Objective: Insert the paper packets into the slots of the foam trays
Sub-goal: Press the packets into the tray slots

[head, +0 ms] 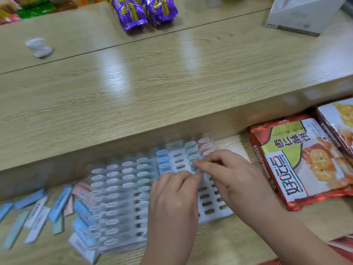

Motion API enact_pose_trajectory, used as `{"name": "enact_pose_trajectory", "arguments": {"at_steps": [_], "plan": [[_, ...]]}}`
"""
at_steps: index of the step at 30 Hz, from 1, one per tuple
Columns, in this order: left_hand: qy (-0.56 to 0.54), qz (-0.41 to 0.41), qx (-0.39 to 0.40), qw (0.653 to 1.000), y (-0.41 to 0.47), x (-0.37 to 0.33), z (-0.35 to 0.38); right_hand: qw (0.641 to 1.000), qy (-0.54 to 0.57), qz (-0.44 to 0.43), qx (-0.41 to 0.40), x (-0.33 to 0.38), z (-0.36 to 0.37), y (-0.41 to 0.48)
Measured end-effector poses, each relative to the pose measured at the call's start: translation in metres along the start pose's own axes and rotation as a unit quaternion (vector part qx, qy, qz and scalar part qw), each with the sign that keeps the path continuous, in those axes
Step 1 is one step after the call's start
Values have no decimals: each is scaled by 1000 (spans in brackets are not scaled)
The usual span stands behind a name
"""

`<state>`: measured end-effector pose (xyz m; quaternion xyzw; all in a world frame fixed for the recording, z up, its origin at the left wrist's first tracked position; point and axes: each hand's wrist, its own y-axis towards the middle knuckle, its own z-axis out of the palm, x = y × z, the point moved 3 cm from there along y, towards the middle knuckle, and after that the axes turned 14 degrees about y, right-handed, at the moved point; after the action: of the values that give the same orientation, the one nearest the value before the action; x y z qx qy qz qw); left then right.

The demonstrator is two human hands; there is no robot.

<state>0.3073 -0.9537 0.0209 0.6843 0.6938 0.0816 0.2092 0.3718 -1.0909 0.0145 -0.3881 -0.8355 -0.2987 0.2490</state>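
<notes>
Head view, the only one we've got: your left hand (174, 192) and right hand (231, 174) meet over the right foam tray (214, 217); both sets of fingertips are drawn in narrow, pinching what looks like one small packet (198, 169) between them, though blur keeps me from reading its colour or which way it's turned; it sits just above the tray's middle rows, beside a column that is already filled. This looks like the seating step, so stand the packet upright over one empty slot, line its narrow end with the opening, and press straight down rather than at a slant; soft paper will likely buckle if you force it, and the foam should give a little; steady the tray with your left fingers so it doesn't slide. The left foam tray (122, 190) is mostly full; the right one has many open slots near you; loose packets (38, 211) lie scattered at the far left on the wooden desk (248, 243). A biscuit pack (299, 165) lies just right of the tray; up on the raised shelf (152, 88) are purple snack bags (143, 12) and a white box (301, 14).
</notes>
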Motion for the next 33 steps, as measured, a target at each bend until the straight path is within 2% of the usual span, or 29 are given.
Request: {"name": "enact_pose_trajectory", "arguments": {"at_steps": [3,8,12,14,17,21,23,27,29,31,33], "plan": [[14,-2,13,1000,1,0,3,999,19,39,-26,-4,2,-1],[9,3,24,1000,8,-8,-5,1000,13,6,-24,2,6,-4],[39,0,58,998,2,-4,-16,998,16,40,-55,10,3,-4],[43,-11,45,998,-6,9,-26,996,7,50,-73,22,4,-2],[4,-48,-24,999,-30,50,-52,996,16,30,-84,63,20,1],[-16,-184,-76,980,-76,139,-86,999,38,-17,-10,136,78,10],[-11,-265,-45,963,-98,185,-94,998,29,-19,49,168,115,13],[27,-406,54,912,-135,259,-93,991,-5,46,127,219,174,23],[35,-428,91,899,-143,280,-88,980,-71,70,172,236,201,30],[33,-415,103,903,-143,293,-83,968,-124,99,192,242,220,30],[40,-389,106,914,-141,300,-77,970,-125,94,188,247,235,31]]}}
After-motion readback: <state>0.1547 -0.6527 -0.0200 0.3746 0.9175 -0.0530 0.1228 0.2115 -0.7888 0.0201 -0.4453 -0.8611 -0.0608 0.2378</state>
